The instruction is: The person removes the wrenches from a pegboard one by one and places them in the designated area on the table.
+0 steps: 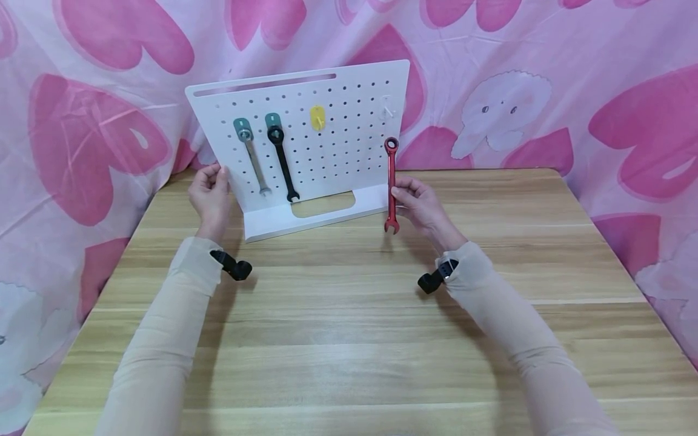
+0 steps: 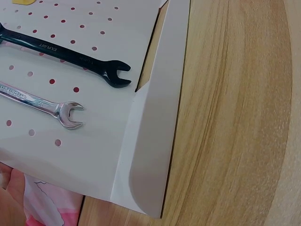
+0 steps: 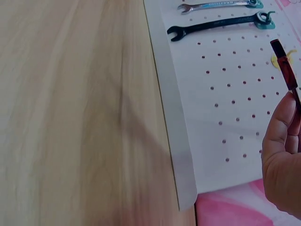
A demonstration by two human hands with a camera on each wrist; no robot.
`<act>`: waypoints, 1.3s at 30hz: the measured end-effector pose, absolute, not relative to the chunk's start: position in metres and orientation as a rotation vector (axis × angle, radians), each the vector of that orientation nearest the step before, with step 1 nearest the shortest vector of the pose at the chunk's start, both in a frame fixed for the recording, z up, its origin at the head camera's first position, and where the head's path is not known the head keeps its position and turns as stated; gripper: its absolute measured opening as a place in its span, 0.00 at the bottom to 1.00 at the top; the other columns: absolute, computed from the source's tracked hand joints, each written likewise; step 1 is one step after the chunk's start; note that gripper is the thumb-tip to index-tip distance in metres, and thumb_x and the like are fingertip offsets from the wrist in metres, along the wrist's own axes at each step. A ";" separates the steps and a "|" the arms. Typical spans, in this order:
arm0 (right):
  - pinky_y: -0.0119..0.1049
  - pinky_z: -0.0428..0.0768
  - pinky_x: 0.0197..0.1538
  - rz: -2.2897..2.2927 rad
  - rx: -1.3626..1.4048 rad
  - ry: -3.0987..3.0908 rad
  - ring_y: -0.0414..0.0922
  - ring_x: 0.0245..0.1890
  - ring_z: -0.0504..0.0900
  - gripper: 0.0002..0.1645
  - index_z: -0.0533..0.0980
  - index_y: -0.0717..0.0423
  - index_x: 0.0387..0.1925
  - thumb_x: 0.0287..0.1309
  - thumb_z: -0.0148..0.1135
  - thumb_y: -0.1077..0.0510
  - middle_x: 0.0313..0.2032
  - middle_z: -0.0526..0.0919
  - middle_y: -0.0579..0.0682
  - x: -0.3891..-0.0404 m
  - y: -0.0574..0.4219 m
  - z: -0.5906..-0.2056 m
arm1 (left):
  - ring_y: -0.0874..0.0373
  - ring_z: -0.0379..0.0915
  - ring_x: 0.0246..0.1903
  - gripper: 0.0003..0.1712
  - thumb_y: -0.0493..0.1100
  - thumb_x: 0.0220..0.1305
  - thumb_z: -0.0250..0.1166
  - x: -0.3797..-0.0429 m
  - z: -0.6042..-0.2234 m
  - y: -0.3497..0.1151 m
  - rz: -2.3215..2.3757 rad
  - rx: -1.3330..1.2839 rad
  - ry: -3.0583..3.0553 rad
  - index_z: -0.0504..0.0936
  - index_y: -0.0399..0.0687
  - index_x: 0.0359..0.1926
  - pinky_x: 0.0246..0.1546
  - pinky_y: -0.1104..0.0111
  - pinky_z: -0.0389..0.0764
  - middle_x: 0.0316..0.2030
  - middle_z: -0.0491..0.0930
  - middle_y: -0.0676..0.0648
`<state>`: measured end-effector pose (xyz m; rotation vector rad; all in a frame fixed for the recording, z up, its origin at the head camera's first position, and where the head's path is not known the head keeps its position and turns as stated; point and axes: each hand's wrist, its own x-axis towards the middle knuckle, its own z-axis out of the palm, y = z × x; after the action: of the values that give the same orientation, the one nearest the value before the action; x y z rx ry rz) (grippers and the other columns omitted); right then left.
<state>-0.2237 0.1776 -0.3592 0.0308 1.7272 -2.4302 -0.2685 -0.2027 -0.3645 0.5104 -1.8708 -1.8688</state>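
My right hand (image 1: 420,203) pinches a red combination wrench (image 1: 391,188) by its shaft. The wrench stands upright, ring end up, just in front of the right side of a white pegboard (image 1: 338,145). In the right wrist view, the same wrench (image 3: 286,66) shows edge-on above the fingers. At the board's left edge, my left hand (image 1: 209,197) grips the rim between thumb and curled fingers. A silver wrench (image 1: 254,160) and a black wrench (image 1: 283,163) hang from green hooks on the board. A yellow hook (image 1: 317,118) and a clear hook (image 1: 388,109) hold nothing.
The pegboard's white foot (image 1: 272,223) rests on a wooden table (image 1: 338,327), near its far edge. Behind it hangs a pink patterned cloth (image 1: 501,48). Each wrist wears a small black camera, the left camera (image 1: 235,266) and the right camera (image 1: 433,280).
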 end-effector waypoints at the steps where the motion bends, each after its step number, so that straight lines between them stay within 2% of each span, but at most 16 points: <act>1: 0.29 0.80 0.34 -2.421 0.039 1.736 0.38 0.28 0.78 0.07 0.76 0.52 0.35 0.62 0.55 0.66 0.30 0.78 0.45 -0.224 0.180 -0.360 | 0.66 0.69 0.36 0.11 0.46 0.62 0.63 -0.269 -0.364 -0.203 -1.872 0.511 -1.868 0.80 0.49 0.45 0.46 0.73 0.77 0.35 0.75 0.55; 11: 0.28 0.79 0.34 -2.372 0.103 1.838 0.36 0.28 0.78 0.05 0.75 0.51 0.36 0.63 0.56 0.64 0.30 0.79 0.43 -0.223 0.210 -0.371 | 0.66 0.68 0.37 0.13 0.48 0.62 0.62 -0.268 -0.364 -0.203 -1.894 0.530 -1.872 0.80 0.51 0.45 0.48 0.73 0.76 0.36 0.74 0.56; 19: 0.26 0.79 0.33 -2.319 0.148 1.940 0.34 0.27 0.78 0.06 0.75 0.51 0.33 0.63 0.55 0.65 0.29 0.79 0.41 -0.220 0.234 -0.380 | 0.66 0.68 0.35 0.11 0.47 0.62 0.63 -0.268 -0.365 -0.203 -1.878 0.503 -1.860 0.80 0.51 0.44 0.41 0.75 0.75 0.34 0.75 0.56; 29: 0.25 0.79 0.32 -2.064 0.283 2.157 0.33 0.26 0.77 0.03 0.74 0.50 0.36 0.63 0.57 0.61 0.27 0.78 0.39 -0.224 0.260 -0.385 | 0.65 0.67 0.39 0.15 0.50 0.61 0.62 -0.266 -0.365 -0.204 -1.931 0.508 -1.862 0.79 0.51 0.46 0.48 0.73 0.76 0.37 0.74 0.56; 39: 0.24 0.78 0.31 -1.886 0.330 2.250 0.33 0.25 0.75 0.04 0.71 0.54 0.41 0.65 0.54 0.60 0.27 0.77 0.39 -0.228 0.271 -0.390 | 0.65 0.67 0.39 0.15 0.51 0.60 0.63 -0.269 -0.368 -0.205 -1.933 0.508 -1.856 0.80 0.51 0.46 0.48 0.72 0.75 0.38 0.74 0.56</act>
<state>-0.2280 0.2710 -0.3904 0.3302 2.2497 -1.8864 -0.2686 -0.2055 -0.3681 0.5083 -1.8560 -1.9330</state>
